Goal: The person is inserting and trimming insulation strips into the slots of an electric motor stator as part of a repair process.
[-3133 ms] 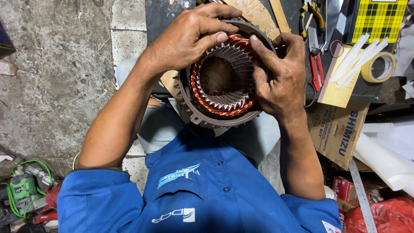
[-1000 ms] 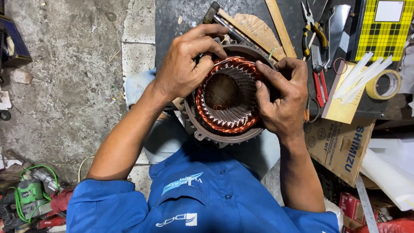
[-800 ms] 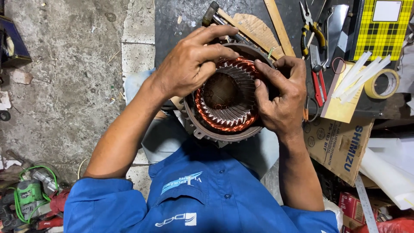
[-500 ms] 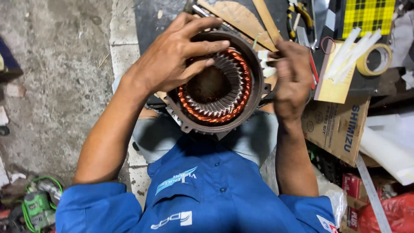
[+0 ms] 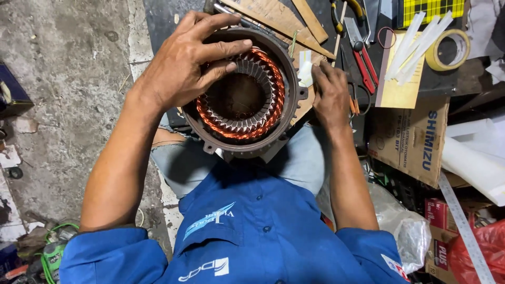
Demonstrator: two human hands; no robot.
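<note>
From the head camera, looking straight down, a round motor stator with copper windings sits on the person's lap, above a blue shirt. The left hand lies spread over the stator's upper-left rim, fingers stretched across the metal housing and onto the copper coils, gripping the rim loosely rather than closed around it. The right hand is off the stator, just beside its right edge, fingers curled downward and touching a small white strip of paper (whether it is pinched or only pressed I cannot tell).

Beyond the stator, on the dark work surface, lie wooden slats, and red-handled pliers sit just right of the right hand. Further right, a bundle of white strips rests on a brown card, with a roll of tape near the surface's far right corner. A cardboard box stands to the right of the right forearm, and a clear plastic bag lies below it. Bare concrete floor fills the left side.
</note>
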